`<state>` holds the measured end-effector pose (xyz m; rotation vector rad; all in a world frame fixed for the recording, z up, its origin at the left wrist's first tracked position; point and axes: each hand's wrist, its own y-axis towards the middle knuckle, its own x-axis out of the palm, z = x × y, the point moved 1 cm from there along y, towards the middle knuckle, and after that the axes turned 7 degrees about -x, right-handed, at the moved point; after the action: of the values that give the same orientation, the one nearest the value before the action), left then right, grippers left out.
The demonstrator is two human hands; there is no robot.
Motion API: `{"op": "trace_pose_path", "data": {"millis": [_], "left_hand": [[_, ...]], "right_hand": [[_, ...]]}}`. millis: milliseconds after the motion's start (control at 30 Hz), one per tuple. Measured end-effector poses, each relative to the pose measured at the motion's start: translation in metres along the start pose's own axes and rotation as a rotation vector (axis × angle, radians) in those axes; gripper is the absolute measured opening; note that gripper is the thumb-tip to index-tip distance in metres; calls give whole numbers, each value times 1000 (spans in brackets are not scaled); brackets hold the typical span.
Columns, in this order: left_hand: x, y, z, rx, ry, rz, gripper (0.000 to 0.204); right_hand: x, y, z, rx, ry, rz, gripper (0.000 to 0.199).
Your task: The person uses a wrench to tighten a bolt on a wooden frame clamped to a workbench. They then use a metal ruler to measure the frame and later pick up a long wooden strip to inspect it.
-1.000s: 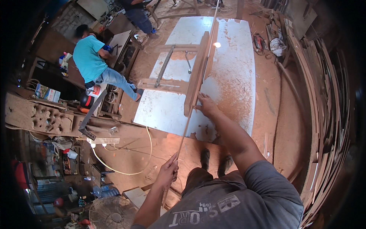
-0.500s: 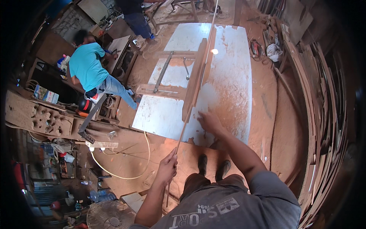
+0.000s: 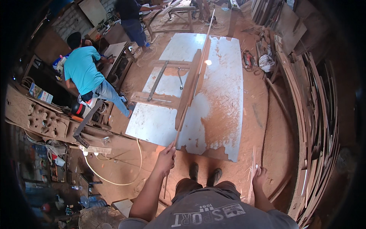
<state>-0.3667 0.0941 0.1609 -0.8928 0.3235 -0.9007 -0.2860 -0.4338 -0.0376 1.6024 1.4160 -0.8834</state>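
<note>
My left hand [image 3: 166, 158] is closed around the near end of a long thin wooden strip [image 3: 194, 80] that runs away from me over a white sheet [image 3: 225, 84] dusted with sawdust on the floor. A wooden plank [image 3: 188, 91] stands on edge on the sheet, right beside the strip. Low at my side, my right hand [image 3: 260, 177] hangs apart from the plank. A short pale sliver [image 3: 251, 168] runs next to that hand; whether the fingers hold it is unclear. My shoes [image 3: 204, 173] stand at the sheet's near edge.
A person in a turquoise shirt [image 3: 82, 70] bends over a bench at the left, and another person [image 3: 129, 19] stands at the back. Curved planks [image 3: 316, 126] are stacked along the right. A carved wooden panel [image 3: 38, 118] and a white cable [image 3: 110, 179] lie at the left.
My right hand has let go of the plank's near end and dropped back to my right side. The left hand still holds the strip. The view has tilted slightly.
</note>
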Motion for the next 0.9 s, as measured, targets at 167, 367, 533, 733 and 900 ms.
{"op": "trace_pose_path", "data": {"millis": [167, 367, 533, 733, 900], "left_hand": [[8, 19, 14, 29, 22, -24, 48], [18, 40, 27, 53, 62, 5, 49], [31, 60, 53, 63, 119, -7, 51], [39, 100, 81, 112, 149, -57, 52], [59, 117, 116, 146, 210, -72, 53]], "right_hand": [[6, -92, 101, 464, -284, -319, 48], [-17, -131, 123, 727, -316, -493, 52], [-28, -92, 141, 702, -195, -239, 56], [-78, 128, 16, 155, 92, 288, 49], [-72, 283, -190, -387, 191, 475, 39]]}}
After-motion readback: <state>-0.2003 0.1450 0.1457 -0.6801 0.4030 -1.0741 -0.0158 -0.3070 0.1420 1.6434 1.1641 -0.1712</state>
